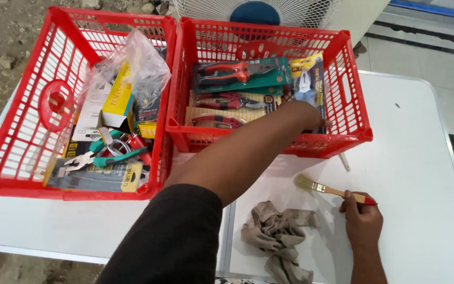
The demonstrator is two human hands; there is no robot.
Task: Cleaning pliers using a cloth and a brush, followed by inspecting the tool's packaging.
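My left hand (pixel 305 111) inside the right red basket (pixel 361 131), fingers closed on a carded pliers pack (pixel 308 79), my right hand (pixel 362 221) pinching a small paintbrush (pixel 326 188), bristles up-left of it, crumpled rag (pixel 279 231) just left

Two crates of glossy red plastic lattice (pixel 350 94) are sitting on a smooth, matt white table (pixel 421 158). The right hand (pixel 362 220) is gripping a paintbrush (pixel 332 190) — pale bristles, bright metal ferrule, varnished wooden handle. A crumpled, matt beige cloth (pixel 279 234) is lying beside it — a clear, shiny plastic bag (pixel 137 68) is catching light over printed cardboard packs.
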